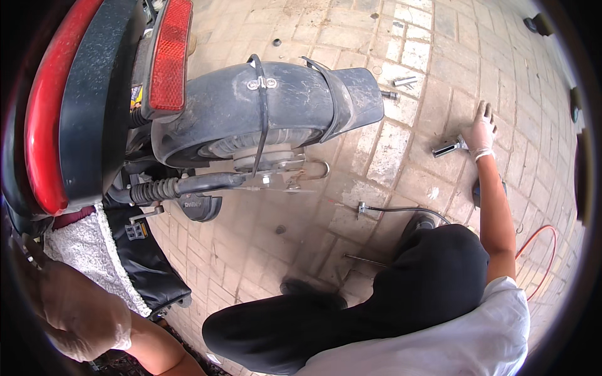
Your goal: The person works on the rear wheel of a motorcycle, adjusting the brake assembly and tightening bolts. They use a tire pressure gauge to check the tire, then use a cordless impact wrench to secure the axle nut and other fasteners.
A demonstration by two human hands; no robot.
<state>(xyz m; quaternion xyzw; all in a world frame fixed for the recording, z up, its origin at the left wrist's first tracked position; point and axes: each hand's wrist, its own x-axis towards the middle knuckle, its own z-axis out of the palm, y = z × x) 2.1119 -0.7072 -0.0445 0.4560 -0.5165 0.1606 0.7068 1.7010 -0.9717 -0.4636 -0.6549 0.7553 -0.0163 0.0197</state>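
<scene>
My right hand (pixel 481 135), in a thin whitish glove, reaches far out to the right, low over the paving. Its fingers are stretched out. Beside its thumb side is a silver and black tool (pixel 446 148); whether the hand touches it is unclear. My left hand (pixel 78 310), in a stained glove, is at the lower left rim, near a fleece-lined black cover (pixel 88 247). Its fingers run into the dark, blurred edge, so any grip is hidden. Ahead stands a scooter's rear end, with a dusty black mudguard (pixel 244 103) over the wheel and a red reflector (pixel 170 56).
A black hose with a metal end piece (pixel 362 209) lies by my shoe. Small metal pieces (pixel 405 81) rest on the brick paving beyond the mudguard. A thin rod (pixel 367 260) lies near my knee. A red hose (pixel 554 241) curves at the right.
</scene>
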